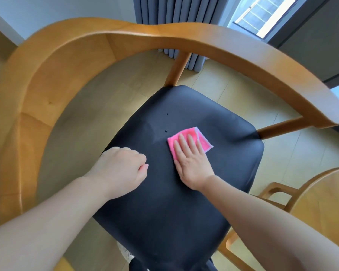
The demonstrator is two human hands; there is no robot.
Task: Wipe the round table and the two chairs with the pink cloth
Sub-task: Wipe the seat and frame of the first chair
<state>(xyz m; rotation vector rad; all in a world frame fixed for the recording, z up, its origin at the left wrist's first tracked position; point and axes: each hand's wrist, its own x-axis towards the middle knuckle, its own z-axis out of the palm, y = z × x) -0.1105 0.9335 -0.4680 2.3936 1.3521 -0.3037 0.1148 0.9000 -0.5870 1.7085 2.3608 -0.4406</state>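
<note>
Two bare forearms reach in from the bottom edge over a chair (47,79) with a black seat (184,192) and a curved wooden back rail. On the seat's far half lies the pink cloth (202,140), folded to a small square with a pale edge turned up at its right corner. Pressing it flat is the right hand (192,161) — fingers straight and close together, their tips on the cloth, the palm over its near edge. Just left of it, apart from the cloth, the left hand (123,167) hangs over the seat's left edge with its fingers curled into a loose fist, holding nothing; whether it touches the seat I cannot tell. A couple of small dark spots (166,131) sit on the seat just beyond the cloth. At the lower right shows part of a second chair (278,192) and a pale wooden round table (327,208). Beyond the rail — grey curtains (174,14), a window (262,14) and a beige tiled floor (233,90).
</note>
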